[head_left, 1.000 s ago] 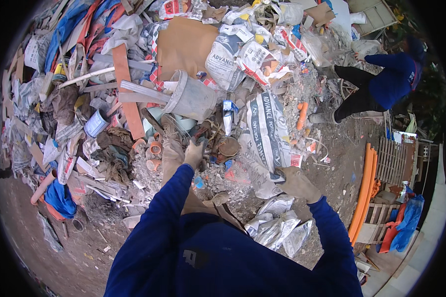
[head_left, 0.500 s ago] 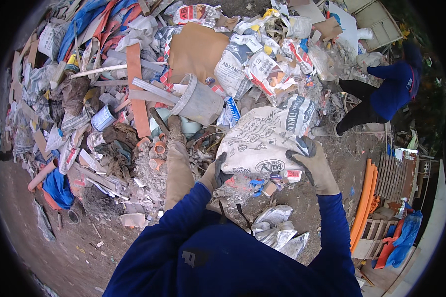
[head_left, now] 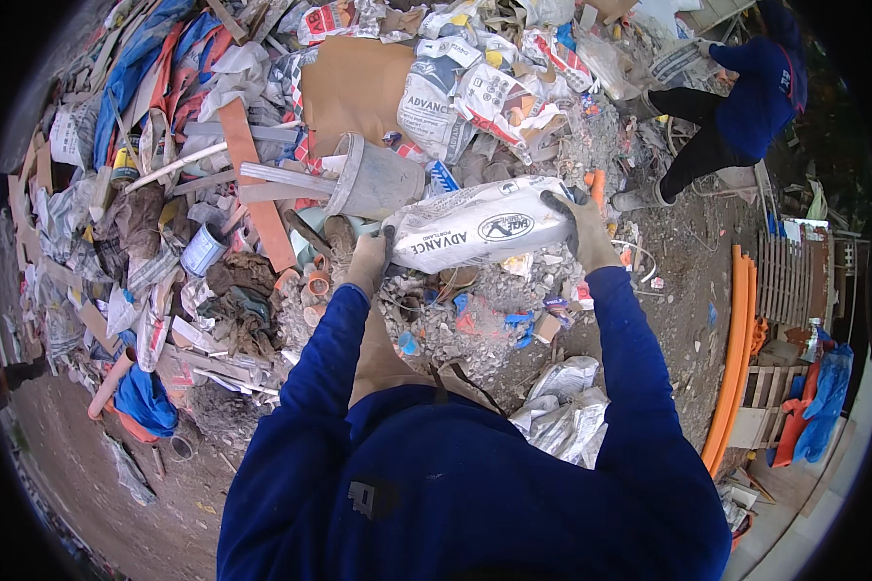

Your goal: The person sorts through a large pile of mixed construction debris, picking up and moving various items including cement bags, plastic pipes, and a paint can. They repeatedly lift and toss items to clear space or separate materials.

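From the head camera I look down on both arms in blue sleeves, stretched forward over a big heap of rubble and waste. Between the hands there is a white paper sack with dark print, held up in the air, lying almost flat with its right end a little higher. The left hand, in a dirty glove, is closed around the left end of the sack from below. The right hand, also gloved, grips the right end, its fingers wrapped over the top edge. So both hands are shut on the same sack, and it touches nothing else that I can see.

Just behind the sack, a grey plastic bucket lies on its side among wooden planks and more printed sacks. Under the sack the ground is covered by broken stones and small coloured pieces. Crumpled grey sacks lie near my right elbow. On the right side, long orange pipes lie beside a wooden pallet. At the upper right, another person in blue top bends over the heap, well apart from me.
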`<action>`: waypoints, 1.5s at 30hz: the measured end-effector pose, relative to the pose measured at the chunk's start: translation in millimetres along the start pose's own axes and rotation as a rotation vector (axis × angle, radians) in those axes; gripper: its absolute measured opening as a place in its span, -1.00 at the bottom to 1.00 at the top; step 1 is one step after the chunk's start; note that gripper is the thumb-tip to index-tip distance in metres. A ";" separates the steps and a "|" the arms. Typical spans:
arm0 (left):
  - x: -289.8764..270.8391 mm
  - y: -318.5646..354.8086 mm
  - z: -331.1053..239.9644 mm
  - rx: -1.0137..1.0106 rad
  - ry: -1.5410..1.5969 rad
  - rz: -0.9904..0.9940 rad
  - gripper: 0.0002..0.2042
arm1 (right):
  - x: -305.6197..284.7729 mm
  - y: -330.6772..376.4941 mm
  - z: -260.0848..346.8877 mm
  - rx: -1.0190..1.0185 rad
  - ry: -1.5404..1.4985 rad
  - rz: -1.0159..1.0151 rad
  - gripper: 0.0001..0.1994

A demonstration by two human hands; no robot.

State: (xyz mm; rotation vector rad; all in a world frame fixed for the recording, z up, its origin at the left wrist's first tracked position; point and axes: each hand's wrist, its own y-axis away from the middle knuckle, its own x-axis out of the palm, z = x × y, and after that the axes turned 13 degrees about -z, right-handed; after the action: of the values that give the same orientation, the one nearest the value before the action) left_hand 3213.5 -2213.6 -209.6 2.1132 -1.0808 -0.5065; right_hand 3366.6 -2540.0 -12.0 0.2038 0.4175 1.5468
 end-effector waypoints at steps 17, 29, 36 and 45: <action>175.4 167.0 -62.2 0.405 -0.445 0.021 -0.38 | -206.7 18.8 -159.3 0.268 -0.049 -0.557 -0.66; 234.7 229.6 -54.4 0.577 -0.434 0.304 -0.32 | -293.4 91.7 -146.9 0.176 -0.063 -0.635 -0.59; 255.2 252.9 -47.5 0.766 -0.274 0.397 -0.67 | -297.9 136.3 -157.8 0.164 -0.165 -0.718 -0.59; 256.4 263.7 -42.1 0.680 -0.304 0.383 -0.70 | -281.9 162.0 -220.4 0.275 -0.248 -0.745 -0.60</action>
State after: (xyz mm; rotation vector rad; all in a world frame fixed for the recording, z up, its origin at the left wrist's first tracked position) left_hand 3243.4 -2513.4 5.6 2.3325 -2.0077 -0.2978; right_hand 3140.2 -2844.4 -113.9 0.3976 0.4420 0.7198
